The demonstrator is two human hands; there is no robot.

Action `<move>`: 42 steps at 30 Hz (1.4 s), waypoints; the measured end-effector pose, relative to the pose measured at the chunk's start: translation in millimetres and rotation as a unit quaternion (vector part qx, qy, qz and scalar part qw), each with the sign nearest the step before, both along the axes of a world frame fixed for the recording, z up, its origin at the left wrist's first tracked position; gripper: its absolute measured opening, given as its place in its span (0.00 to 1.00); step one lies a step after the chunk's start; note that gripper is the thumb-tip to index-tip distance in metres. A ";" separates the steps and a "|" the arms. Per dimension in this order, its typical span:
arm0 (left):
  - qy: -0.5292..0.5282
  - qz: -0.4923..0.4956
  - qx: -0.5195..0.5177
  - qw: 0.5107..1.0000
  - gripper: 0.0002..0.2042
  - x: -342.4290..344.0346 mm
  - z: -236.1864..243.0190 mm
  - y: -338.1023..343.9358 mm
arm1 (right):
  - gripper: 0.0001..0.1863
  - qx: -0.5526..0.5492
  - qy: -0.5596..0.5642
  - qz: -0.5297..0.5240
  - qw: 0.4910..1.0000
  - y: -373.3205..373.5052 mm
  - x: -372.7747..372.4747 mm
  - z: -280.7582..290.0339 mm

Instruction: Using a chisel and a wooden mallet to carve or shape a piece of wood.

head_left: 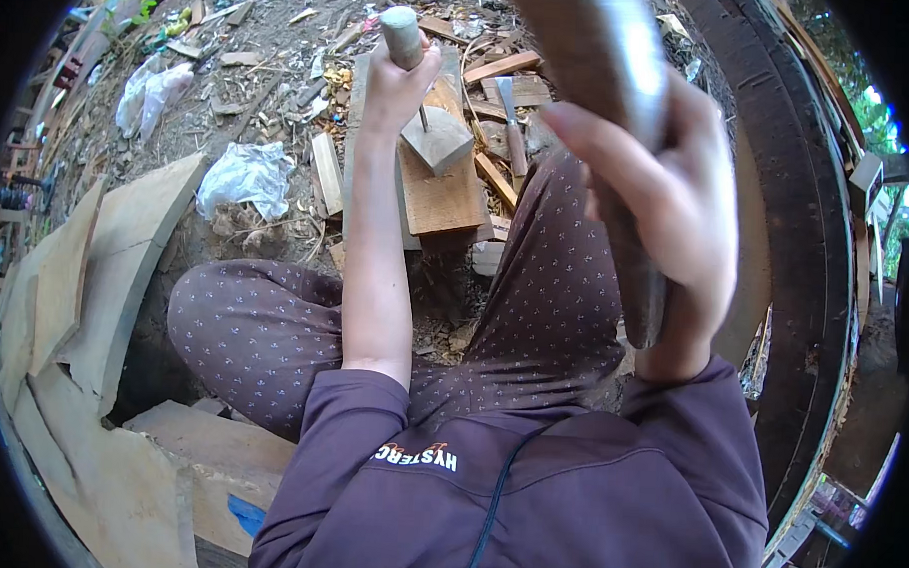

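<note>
My left hand grips a chisel by its pale cylindrical handle, holding it upright with the metal shaft down on a pale wood block. The block rests on a brown wooden block, with a greyish board under it. My right hand is raised close to the camera, wrapped round a long, heavy cylindrical mallet, blurred at its upper part. Another chisel with a wooden handle lies just right of the pale block.
Wood scraps and white plastic bags litter the dirt ground. Large pale boards stand at the left by my folded leg. A dark curved beam runs along the right side.
</note>
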State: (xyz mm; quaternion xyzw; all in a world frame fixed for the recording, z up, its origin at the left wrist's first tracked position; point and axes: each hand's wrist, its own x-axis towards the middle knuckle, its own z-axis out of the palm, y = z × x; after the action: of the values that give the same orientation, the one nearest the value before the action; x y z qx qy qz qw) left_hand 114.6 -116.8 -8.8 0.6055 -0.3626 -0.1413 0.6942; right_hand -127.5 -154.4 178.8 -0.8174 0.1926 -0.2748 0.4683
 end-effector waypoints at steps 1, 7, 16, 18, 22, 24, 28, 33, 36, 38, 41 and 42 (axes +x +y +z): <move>0.005 -0.005 -0.005 1.000 0.06 -2.3 2.1 0.4 | 0.16 0.024 -0.032 0.007 0.999 5.5 -2.2 1.1; 0.016 0.003 -0.028 0.999 0.09 -4.4 9.9 3.7 | 0.25 0.033 0.239 0.036 0.970 -3.7 20.4 -34.2; -0.013 0.021 -0.007 1.000 0.11 0.0 -0.4 -4.4 | 0.16 0.062 0.039 0.025 0.997 1.7 9.7 4.9; -0.003 0.019 0.008 1.000 0.11 -2.1 1.2 -0.8 | 0.22 0.016 0.031 -0.006 0.999 6.2 18.4 -37.2; -0.012 0.004 -0.041 0.999 0.10 5.1 1.6 2.8 | 0.22 -0.027 0.182 0.018 0.983 -9.5 22.7 -33.4; 0.022 0.012 -0.010 1.000 0.10 1.0 -1.5 3.5 | 0.19 -0.011 0.124 -0.012 0.992 -8.9 19.0 -9.4; -0.017 0.007 -0.018 1.000 0.08 -0.7 1.4 -1.8 | 0.17 0.056 0.017 -0.017 0.998 4.7 10.4 12.3; 0.032 0.018 -0.024 0.999 0.15 -7.2 11.0 -1.6 | 0.17 0.053 0.190 0.018 0.980 3.8 22.6 -37.7; -0.015 0.020 0.023 0.999 0.16 8.1 -4.6 8.9 | 0.18 0.056 0.204 0.041 0.977 4.3 20.7 -13.0; 0.003 0.018 0.016 1.000 0.14 1.6 -1.8 3.7 | 0.16 0.036 0.157 -0.019 0.987 4.4 7.0 8.0; -0.029 0.009 -0.027 0.999 0.04 -1.0 0.6 -3.9 | 0.16 0.062 0.020 -0.043 0.997 10.6 4.0 12.5; -0.029 0.008 -0.028 0.999 0.04 -1.8 1.5 -4.9 | 0.16 0.074 -0.011 -0.045 0.996 11.4 5.7 5.7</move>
State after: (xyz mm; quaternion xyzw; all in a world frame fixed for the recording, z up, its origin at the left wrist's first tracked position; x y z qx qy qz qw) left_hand 112.8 -121.6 -7.4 0.5927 -0.3816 -0.1083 0.7010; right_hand -121.7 -142.9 184.5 -0.7682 0.2435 -0.2892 0.5166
